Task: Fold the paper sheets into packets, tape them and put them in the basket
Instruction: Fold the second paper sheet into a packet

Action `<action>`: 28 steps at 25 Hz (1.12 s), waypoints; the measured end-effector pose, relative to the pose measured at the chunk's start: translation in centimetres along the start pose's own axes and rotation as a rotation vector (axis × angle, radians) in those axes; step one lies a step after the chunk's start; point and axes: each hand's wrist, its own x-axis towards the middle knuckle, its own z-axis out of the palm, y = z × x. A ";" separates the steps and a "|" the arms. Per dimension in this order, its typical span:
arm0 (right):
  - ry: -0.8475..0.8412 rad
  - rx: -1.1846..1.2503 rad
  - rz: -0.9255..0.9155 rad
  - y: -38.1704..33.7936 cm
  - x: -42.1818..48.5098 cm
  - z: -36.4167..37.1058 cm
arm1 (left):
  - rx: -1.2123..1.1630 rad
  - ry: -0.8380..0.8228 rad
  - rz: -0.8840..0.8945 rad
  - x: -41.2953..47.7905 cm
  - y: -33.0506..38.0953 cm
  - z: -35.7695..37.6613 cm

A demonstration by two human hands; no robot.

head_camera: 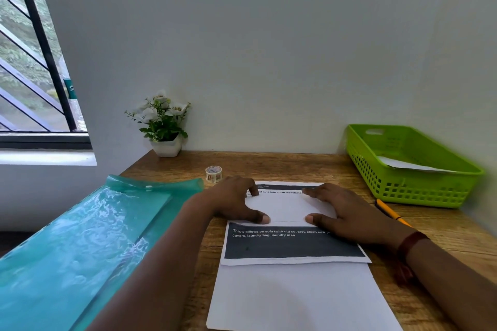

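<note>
Paper sheet [282, 208] pressed beneath left fingers [251, 187], right fingers [316, 191].

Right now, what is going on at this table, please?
A person is folding a printed paper sheet on the wooden table, pressing a fold flat with the left hand and the right hand. The tape roll stands untouched behind the left hand. The green basket at the right already holds some white paper.
</note>
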 end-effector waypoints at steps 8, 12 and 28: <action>0.102 0.063 0.000 -0.1 -0.1 -0.1 | -0.107 0.110 0.075 -0.3 0.3 -0.2; 0.189 0.058 0.008 -0.3 -0.2 -0.4 | -0.097 0.225 0.087 -0.2 0.1 -0.5; 0.602 0.033 -0.115 -0.1 0.1 -1.3 | -0.133 0.506 0.095 0.0 -0.5 -1.5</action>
